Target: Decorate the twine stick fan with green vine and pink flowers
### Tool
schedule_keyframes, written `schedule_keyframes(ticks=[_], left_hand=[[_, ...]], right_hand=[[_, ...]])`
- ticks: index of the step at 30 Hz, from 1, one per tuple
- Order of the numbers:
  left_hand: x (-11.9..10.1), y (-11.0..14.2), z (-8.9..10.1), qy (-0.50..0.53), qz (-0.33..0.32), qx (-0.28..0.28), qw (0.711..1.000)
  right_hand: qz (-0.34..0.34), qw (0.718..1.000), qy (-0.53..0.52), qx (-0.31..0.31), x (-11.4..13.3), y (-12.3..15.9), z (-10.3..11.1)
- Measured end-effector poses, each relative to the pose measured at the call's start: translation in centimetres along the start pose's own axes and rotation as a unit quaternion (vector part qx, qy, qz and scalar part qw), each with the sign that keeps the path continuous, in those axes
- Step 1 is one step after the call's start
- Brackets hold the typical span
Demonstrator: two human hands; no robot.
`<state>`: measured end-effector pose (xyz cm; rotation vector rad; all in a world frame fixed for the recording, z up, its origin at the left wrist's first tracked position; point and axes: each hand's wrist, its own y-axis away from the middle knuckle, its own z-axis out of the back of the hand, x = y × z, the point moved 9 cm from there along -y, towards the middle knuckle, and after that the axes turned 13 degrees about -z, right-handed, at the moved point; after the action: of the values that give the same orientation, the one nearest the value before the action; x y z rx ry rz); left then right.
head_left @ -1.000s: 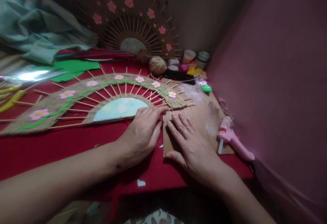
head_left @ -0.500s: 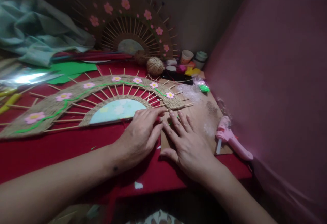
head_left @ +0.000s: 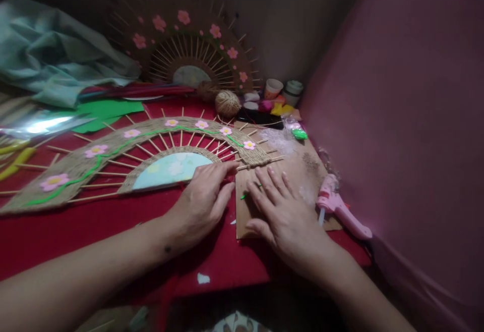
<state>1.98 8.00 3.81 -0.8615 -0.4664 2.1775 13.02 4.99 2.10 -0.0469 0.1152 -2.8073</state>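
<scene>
Now right hand spread palm-down over green strip; left hand half-curled by fan, grip unclear

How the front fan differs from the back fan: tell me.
The front fan lies flat, while the back fan stands up behind it. The back fan has small pink dots among its flowers; the front fan shows none. Both have sticks, pink flowers and a pale half-round centre.

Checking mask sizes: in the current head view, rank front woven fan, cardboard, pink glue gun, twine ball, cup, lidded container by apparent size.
1. Front woven fan
2. Cardboard, partly covered
3. Pink glue gun
4. Twine ball
Cup and lidded container: smallest, too alike to rank.
</scene>
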Motion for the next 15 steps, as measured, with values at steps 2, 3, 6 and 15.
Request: schedule_keyframes(ticks=[2,3,6,15], left_hand=[[0.0,-0.1,0.0,-0.009,-0.006,0.009,1.000],[-0.1,-0.2,-0.1,-0.015,-0.013,0.015,1.000],[-0.6,-0.3,-0.6,-0.028,-0.036,0.036,0.998],[-0.9,-0.1,-2.3,-0.049,-0.049,0.098,0.993]], right_hand=[[-0.012,1.000,0.011,-0.018,-1.2,-0.4,0.4],[-0.019,0.999,0.014,-0.022,-1.9,-0.5,0.5],[-0.033,0.999,0.007,-0.016,-3.4,-1.0,0.0],[-0.051,0.999,0.001,0.016,-2.6,0.1,-1.3]])
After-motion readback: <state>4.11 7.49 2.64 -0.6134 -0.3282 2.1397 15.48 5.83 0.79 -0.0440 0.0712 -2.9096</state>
